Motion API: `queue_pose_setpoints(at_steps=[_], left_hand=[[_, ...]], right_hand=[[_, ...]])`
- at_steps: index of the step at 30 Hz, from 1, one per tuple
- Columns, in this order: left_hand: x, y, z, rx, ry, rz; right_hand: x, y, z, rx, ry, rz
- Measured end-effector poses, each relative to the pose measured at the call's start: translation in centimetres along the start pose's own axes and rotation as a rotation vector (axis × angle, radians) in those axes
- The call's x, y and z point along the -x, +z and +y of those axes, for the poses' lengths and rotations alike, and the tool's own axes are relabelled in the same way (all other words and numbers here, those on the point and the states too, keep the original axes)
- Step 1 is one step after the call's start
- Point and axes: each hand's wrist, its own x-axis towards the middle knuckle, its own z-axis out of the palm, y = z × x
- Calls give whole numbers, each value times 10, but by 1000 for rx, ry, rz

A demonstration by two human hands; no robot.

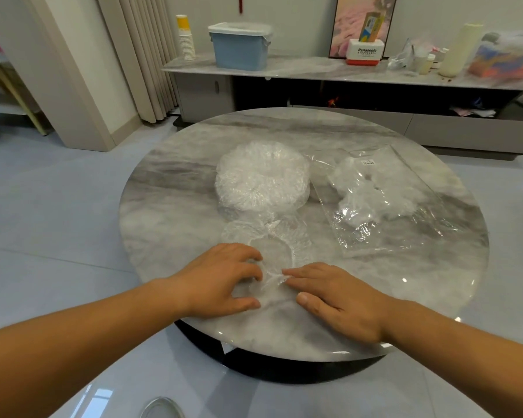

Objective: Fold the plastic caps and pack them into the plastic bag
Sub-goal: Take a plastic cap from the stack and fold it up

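A single clear plastic cap (pixel 269 245) lies flat on the round marble table (pixel 169 206), near its front edge. My left hand (pixel 221 279) has its fingers curled onto the cap's near rim, gathering the film. My right hand (pixel 335 294) lies with straight fingers pressing the same rim from the right. Behind the cap stands a round stack of plastic caps (pixel 261 176). To the right lies the clear plastic bag (pixel 384 200) with several folded caps inside, its mouth toward the stack.
Beyond the table runs a low marble-topped cabinet (pixel 314 70) carrying a blue lidded box (pixel 239 45), paper cups (pixel 185 37) and a white Panasonic box (pixel 365 52). Glossy floor surrounds the table. A metal ring (pixel 160 407) shows at the bottom edge.
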Motion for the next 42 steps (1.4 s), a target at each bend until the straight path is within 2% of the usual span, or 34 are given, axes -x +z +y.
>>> queue_pose_setpoints(at_steps=[3, 7, 14, 16, 19, 29, 38, 42], left_hand=[[0, 1, 2, 23, -7, 20], [3, -3, 9, 110, -97, 52], [-11, -7, 13, 578, -374, 131], [-16, -7, 8, 640, -453, 137], [-23, -6, 3, 684, -536, 156], [-38, -4, -3, 566, -650, 184], [-33, -6, 12, 468, -609, 6], [-32, -5, 19, 386, -584, -2]], right_hand=[[4, -7, -3, -21, -9, 36], [7, -13, -4, -159, 92, 51], [-11, -12, 0, -452, 191, 127], [-15, -13, 2, -398, 185, 143], [-21, -10, 7, -194, 172, 107], [-29, -3, 16, -72, 187, 67], [-7, -5, 11, 59, 178, -79], [0, -5, 9, 83, 179, -113]])
